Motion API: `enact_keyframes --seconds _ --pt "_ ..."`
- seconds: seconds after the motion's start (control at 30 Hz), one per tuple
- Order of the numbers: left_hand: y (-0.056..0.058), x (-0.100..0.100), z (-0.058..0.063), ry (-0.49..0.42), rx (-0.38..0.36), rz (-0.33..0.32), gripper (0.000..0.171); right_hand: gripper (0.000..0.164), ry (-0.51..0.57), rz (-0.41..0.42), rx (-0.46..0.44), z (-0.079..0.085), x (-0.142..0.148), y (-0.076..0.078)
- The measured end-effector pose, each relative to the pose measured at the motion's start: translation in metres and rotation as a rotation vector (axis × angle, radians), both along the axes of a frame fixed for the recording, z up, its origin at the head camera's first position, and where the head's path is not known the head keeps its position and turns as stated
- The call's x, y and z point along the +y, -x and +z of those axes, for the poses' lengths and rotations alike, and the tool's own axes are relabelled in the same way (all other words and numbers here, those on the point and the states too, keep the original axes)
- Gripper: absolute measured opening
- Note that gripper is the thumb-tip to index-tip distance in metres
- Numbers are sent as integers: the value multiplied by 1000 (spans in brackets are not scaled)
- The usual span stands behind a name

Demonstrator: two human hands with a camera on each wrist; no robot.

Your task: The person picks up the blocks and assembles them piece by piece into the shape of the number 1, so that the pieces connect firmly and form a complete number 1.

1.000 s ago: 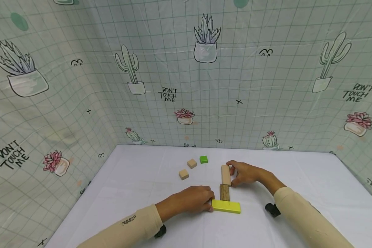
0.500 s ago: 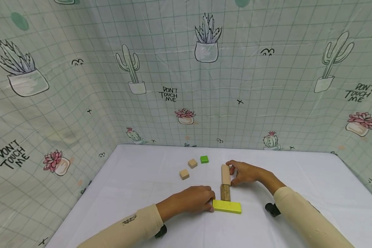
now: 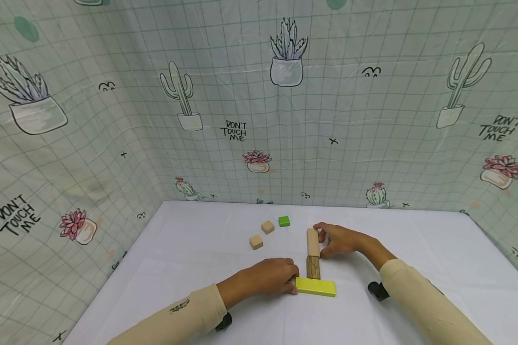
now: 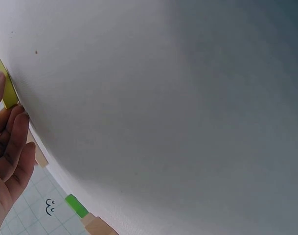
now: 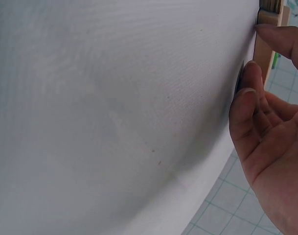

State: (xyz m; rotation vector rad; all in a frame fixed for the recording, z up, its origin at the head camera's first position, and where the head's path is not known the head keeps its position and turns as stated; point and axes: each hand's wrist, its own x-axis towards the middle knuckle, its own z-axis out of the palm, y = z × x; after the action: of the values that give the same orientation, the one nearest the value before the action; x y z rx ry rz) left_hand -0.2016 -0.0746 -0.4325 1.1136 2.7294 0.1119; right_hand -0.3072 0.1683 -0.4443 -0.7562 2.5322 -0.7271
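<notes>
In the head view, a yellow rectangular block (image 3: 315, 287) lies crosswise on the white table. My left hand (image 3: 267, 278) pinches its left end, the thumb at the near side. A short brown wood-grained block (image 3: 313, 267) meets the yellow one's far side. Beyond it, a light wooden block (image 3: 312, 242) continues the line away from me. My right hand (image 3: 341, 240) grips this light block from the right, index finger at its far end and thumb by its near corner. The right wrist view shows the thumb against the light block (image 5: 265, 46).
Two small light wooden cubes, a nearer one (image 3: 256, 242) and a farther one (image 3: 267, 227), sit left of the row. Close by is a small green block (image 3: 284, 221). A patterned cloth (image 3: 259, 105) hangs behind the white table (image 3: 190, 249).
The light wooden block has shifted very slightly left with my right hand, lining up more closely with the brown block. My left hand stays at the yellow block.
</notes>
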Motion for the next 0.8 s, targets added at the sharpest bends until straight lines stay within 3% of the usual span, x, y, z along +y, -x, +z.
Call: enact_keyframes --seconds 0.8 --pt "1 0 -1 8 -5 -8 35 84 -4 -35 -24 -2 -2 1"
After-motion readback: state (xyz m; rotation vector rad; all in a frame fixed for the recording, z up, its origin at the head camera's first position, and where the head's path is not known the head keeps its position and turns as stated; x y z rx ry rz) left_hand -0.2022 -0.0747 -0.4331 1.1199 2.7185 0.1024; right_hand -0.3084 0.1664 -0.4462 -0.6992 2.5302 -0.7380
